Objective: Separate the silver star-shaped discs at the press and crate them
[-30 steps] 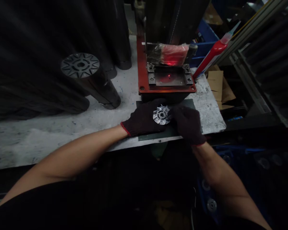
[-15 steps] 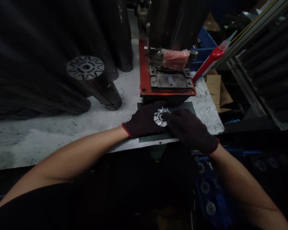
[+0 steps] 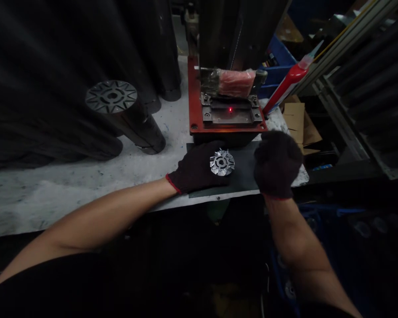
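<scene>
My left hand (image 3: 199,168), in a dark glove with a red cuff, is wrapped around the left side of a round slotted metal part (image 3: 222,162) over a dark green mat (image 3: 247,165). Radial slots and thin upright slips show around the part's rim. My right hand (image 3: 278,163), gloved the same way, is off the part, close to the right front corner of a red-based machine (image 3: 195,129). Its fingers look curled; whatever they hold is hidden. A red light dot (image 3: 230,110) shines in the machine's metal fixture (image 3: 232,118).
A pink block (image 3: 236,83) in clear wrap hangs above the fixture. To its right leans a red bottle (image 3: 290,84) with a nozzle. A slotted-top cylinder (image 3: 112,96) stands at left beside tall dark tubes. Below right, a blue bin (image 3: 278,282) holds round metal parts.
My right hand has left the round part and moved right, toward the machine's corner. The small metal strip is gone from the fixture, and a red dot shows there. My left hand stays put.
</scene>
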Motion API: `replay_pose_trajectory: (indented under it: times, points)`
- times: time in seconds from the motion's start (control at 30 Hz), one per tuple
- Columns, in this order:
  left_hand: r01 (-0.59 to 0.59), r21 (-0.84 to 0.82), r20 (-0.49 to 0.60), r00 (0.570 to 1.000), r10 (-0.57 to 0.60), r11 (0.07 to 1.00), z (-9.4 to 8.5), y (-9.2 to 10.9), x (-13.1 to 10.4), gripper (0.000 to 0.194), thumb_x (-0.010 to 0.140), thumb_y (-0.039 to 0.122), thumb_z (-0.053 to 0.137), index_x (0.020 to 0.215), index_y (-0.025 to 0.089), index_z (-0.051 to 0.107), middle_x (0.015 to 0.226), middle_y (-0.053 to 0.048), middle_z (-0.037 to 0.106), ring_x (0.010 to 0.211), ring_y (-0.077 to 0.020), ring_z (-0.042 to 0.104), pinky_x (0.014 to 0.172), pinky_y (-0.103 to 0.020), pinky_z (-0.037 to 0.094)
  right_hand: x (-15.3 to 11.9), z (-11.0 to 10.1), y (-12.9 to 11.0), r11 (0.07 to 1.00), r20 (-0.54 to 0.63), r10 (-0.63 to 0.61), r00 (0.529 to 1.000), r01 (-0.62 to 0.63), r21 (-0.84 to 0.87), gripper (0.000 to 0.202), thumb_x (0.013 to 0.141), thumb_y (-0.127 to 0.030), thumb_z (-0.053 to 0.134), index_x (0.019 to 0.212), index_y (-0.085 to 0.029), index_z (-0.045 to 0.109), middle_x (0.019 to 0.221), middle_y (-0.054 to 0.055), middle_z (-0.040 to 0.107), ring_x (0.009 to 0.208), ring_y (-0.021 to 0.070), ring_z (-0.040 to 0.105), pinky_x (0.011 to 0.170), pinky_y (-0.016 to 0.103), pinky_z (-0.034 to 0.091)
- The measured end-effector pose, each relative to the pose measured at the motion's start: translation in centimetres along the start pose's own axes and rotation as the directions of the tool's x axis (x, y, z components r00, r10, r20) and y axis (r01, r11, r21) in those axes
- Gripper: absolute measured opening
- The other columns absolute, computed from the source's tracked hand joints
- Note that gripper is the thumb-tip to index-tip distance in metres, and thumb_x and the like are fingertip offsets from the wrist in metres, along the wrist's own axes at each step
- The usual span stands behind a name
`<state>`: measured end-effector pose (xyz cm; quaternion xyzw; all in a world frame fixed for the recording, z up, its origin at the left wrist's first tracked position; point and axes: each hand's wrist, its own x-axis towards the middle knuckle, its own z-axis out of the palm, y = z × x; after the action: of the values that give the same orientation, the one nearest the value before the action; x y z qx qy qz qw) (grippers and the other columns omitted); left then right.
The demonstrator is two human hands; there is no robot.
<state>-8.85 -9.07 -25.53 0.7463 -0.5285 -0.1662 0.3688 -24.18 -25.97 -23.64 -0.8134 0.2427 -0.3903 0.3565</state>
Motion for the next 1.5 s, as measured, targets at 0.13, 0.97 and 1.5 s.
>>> replay_pose_trajectory:
  times: [0.13,0.97,1.5]
  points:
    - [-0.030,-0.040,0.009,1.000,0.030,0.999,-0.2,-0.4,-0.1,0.108,0.069,0.045,0.104,0.163,0.024,0.055,0.159,-0.008,0.065,0.142,-0.0360,0.066,0.125,-0.049,0.052,-4.5,-0.8,0.7,0.996,-0.005,0.091,0.996,-0.091,-0.007,0.030,0.108,-0.046,0.055,0.097,-0.026,0.074,0.084,0.006,0.068,0.069,0.0202,0.063,0.065,0.035,0.054]
    - [-0.144,-0.025,-0.074,0.987,0.141,0.989,0.1,-1.3,-0.8,0.101,0.077,0.049,0.098,0.166,0.028,0.053,0.166,-0.014,0.057,0.150,-0.0406,0.059,0.124,-0.058,0.052,0.2,-2.7,-3.0,0.852,0.583,-0.215,0.783,0.442,-0.279,0.035,0.110,-0.032,0.058,0.139,-0.023,0.075,0.127,0.008,0.083,0.112,0.0286,0.078,0.098,0.042,0.061]
    - [-0.383,0.037,-0.024,0.923,0.384,0.923,-0.1,-0.6,-0.4,0.035,0.098,0.038,0.080,0.131,0.026,0.079,0.172,-0.011,0.051,0.155,-0.0335,0.054,0.123,-0.054,0.052,3.4,0.1,-1.0,0.981,-0.121,-0.121,0.985,0.138,0.139,0.048,0.111,-0.066,0.050,0.106,-0.027,0.077,0.092,0.006,0.073,0.086,0.0212,0.069,0.083,0.040,0.060]
